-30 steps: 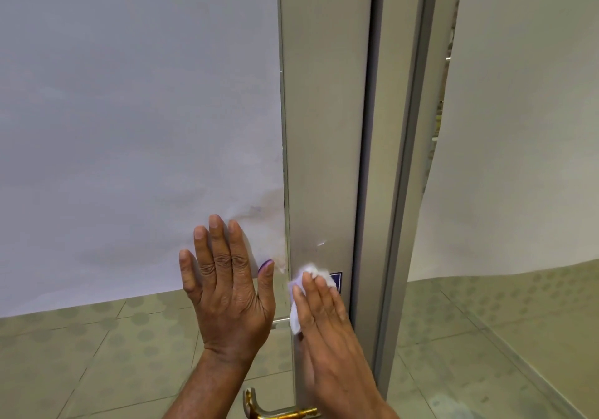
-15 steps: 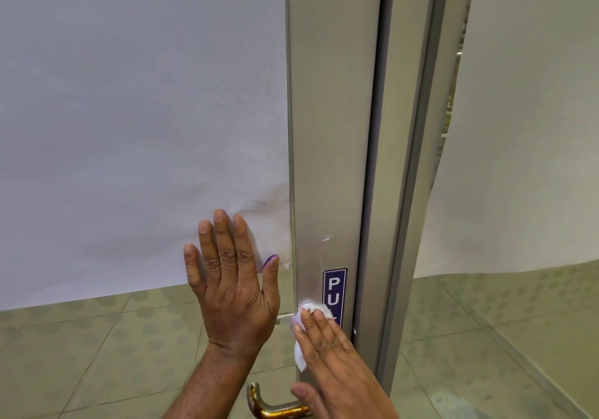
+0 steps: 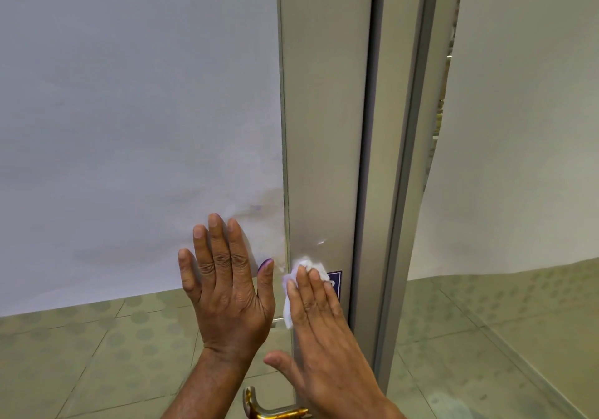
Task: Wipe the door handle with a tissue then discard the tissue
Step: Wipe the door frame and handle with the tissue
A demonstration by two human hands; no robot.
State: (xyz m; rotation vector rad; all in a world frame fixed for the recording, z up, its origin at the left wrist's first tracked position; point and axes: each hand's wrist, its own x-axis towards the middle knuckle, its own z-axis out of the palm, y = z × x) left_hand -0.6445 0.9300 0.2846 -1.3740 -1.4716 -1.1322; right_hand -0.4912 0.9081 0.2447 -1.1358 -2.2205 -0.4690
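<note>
My right hand [image 3: 319, 337] lies flat against the grey metal door stile [image 3: 324, 126], pressing a crumpled white tissue [image 3: 299, 276] onto it; the tissue peeks out above and left of my fingers. A brass door handle [image 3: 269, 409] curves out at the bottom edge, just below that hand and apart from the tissue. My left hand [image 3: 227, 289] rests flat, fingers spread, on the paper-covered glass pane [image 3: 129, 126] left of the stile. A small blue sign [image 3: 335, 280] is mostly hidden behind my right fingers.
A grey door frame [image 3: 402, 191] runs vertically right of the stile. Another paper-covered glass panel [image 3: 518, 126] stands at the right. Beige tiled floor [image 3: 81, 353] shows through the lower glass.
My right hand slid the tissue back up the stile, covering most of the blue sign that was exposed half a second ago. The left hand stayed in place on the glass.
</note>
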